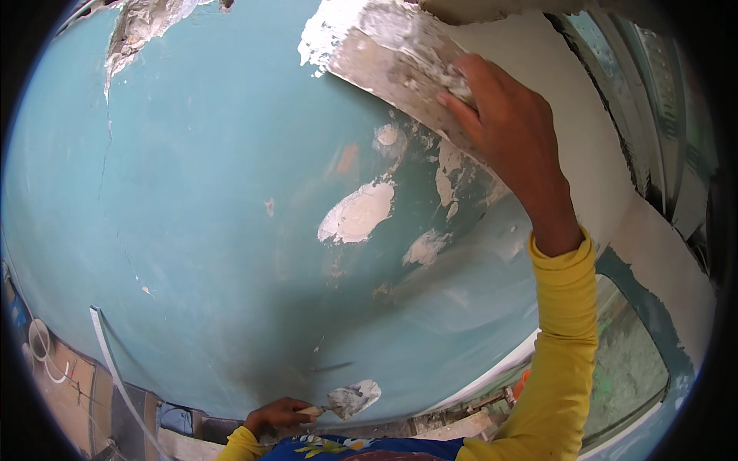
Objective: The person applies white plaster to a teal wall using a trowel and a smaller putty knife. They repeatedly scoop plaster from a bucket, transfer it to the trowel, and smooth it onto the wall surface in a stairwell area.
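My right hand (506, 125) is wrapped around a wide, plaster-smeared flat trowel (388, 69), held against the upper part of the turquoise wall (192, 192), where fresh white plaster shows along the blade. Below it are several white patches (356, 211) on the wall. Low in the view, my left hand (277, 415) grips the handle of a small trowel (350, 398) with pale material on its blade. A broken patch (131, 34) with a crack running down from it is at the upper left.
A framed opening (646, 92) edges the wall on the right, above a pale rendered band (653, 253). A long white strip (111, 353) leans at the lower left, near a bucket (38, 338) and boards on the floor (73, 392). A green panel (630, 353) is at the lower right.
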